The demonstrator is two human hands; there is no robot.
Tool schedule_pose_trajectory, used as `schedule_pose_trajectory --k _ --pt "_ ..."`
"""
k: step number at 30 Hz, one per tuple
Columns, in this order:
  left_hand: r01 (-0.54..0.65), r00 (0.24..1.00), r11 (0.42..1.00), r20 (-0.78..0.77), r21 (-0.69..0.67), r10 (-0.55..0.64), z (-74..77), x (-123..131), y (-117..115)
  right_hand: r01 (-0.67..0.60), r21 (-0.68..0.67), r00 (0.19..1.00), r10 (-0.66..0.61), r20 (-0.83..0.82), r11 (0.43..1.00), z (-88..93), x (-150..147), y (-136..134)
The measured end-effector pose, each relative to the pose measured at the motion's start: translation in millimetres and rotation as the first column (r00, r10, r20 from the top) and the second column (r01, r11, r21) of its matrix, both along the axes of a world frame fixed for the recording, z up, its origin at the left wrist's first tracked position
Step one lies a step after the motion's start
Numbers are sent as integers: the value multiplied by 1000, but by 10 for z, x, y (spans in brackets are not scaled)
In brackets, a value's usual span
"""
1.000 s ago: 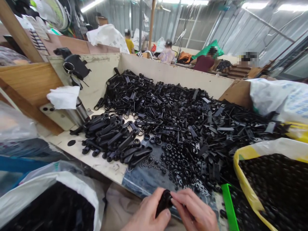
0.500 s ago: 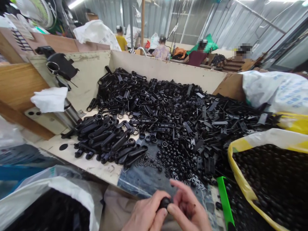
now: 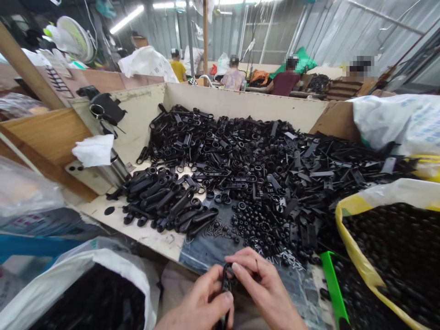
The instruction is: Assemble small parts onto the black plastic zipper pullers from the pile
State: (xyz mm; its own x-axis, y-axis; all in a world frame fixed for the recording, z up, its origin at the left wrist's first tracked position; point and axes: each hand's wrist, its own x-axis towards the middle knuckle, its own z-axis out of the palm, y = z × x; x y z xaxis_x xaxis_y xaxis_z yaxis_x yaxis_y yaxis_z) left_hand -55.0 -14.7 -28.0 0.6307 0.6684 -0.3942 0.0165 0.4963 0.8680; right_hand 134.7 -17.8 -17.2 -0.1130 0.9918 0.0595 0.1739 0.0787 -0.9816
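My left hand is closed around a long black plastic part with a ring-shaped end, held upright at the bottom of the view. My right hand pinches the top end of the same part between thumb and fingers; whether a smaller piece sits there is hidden. Just beyond the hands lie short silver pins, small screws and round black beads on a dark blue sheet.
A stack of black handle-like parts lies left, before a large heap of black pieces. Bags of black parts stand at lower left and right, by a green strip. A metal post rises at left. Several people sit beyond.
The part between my hands has turned from a rounded end to its long, ringed side. My right index finger, stretched out before, now bends onto it. The view has shifted slightly left.
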Motion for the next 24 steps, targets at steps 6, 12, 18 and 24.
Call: schedule_pose_trajectory --k 6,12,18,24 --pt "-62 998 988 -33 -144 57 37 3 -37 -97 -53 993 100 56 994 57 33 3" --pt "11 996 988 -88 -157 -25 160 -47 -5 -133 -150 985 148 91 980 56 75 -13" --pt "53 990 979 -119 -199 -78 152 -82 3 -175 -206 977 196 86 963 78 76 7" --pt "18 997 982 -68 -189 -31 37 -146 3 -178 -178 974 199 108 968 -57 87 -21"
